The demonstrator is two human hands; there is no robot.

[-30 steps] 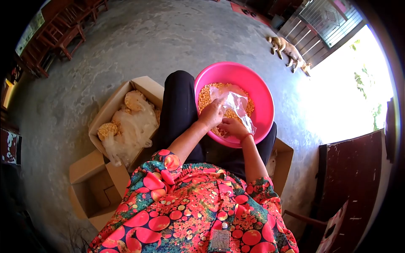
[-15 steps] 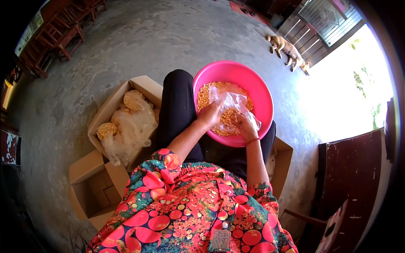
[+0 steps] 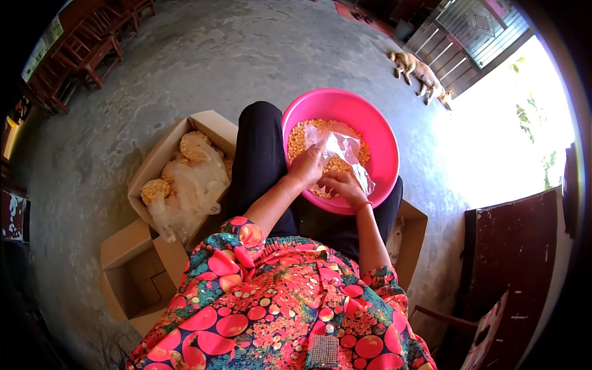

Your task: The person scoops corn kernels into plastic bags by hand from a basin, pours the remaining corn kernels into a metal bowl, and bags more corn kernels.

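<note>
A bright pink plastic basin (image 3: 383, 139) sits between my knees with yellow-orange kernels (image 3: 297, 140) in it, which look like corn. Over the kernels lies a clear plastic bag (image 3: 343, 148), crumpled and shiny. My left hand (image 3: 307, 165) grips the bag's near left edge, thumb and fingers closed on it. Just right of it, my right hand (image 3: 346, 187) is low at the near side of the basin, back upward, fingers bent together over the kernels. What those fingers hold, if anything, is hidden beneath them.
Left of my leg, a cardboard box (image 3: 151, 161) holds several filled plastic bags (image 3: 194, 179). A second open box (image 3: 139, 277) stands nearer me, and another box (image 3: 414, 243) is by my right leg. A dog (image 3: 422, 75) lies on the concrete floor (image 3: 246, 55) near the bright doorway.
My right hand has moved slightly left and turned from palm showing to back upward, fingers now toward the kernels. The bag's right part has shifted a little. My left hand stays nearly still.
</note>
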